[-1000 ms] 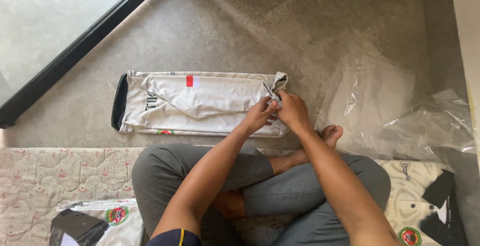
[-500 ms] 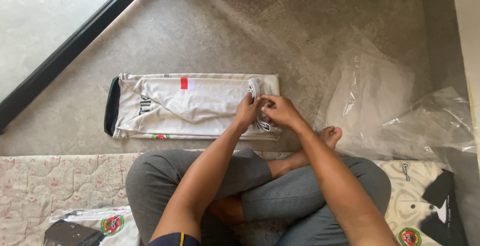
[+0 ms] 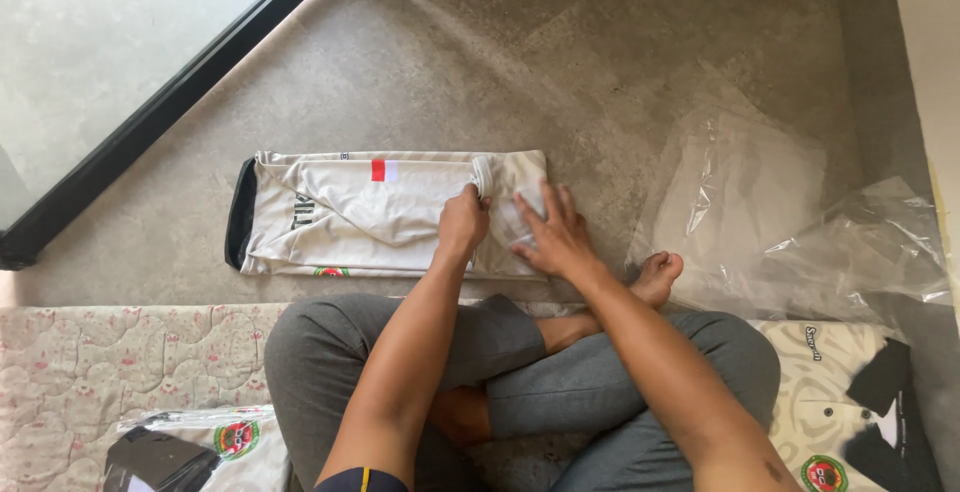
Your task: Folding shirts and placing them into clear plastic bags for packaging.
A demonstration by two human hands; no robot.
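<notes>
seated cross-legged on a grey floor (image 3: 600,62), a person works a folded white jersey (image 3: 360,214) lying just ahead of the knees: the left hand (image 3: 463,224) pinches its rolled edge, the right hand (image 3: 549,234) presses flat, fingers spread; clear plastic bags (image 3: 790,222) lie nearby.

white jersey (image 3: 370,214) lies folded lengthwise on the floor, right end rolled.

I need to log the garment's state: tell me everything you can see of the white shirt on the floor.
The white shirt lies flat on the grey floor, folded into a long strip of smooth, slightly shiny fabric, with a dark left edge, a small red patch and a round crest. The left hand grips a fold at its right end; the right hand presses flat there.
</notes>
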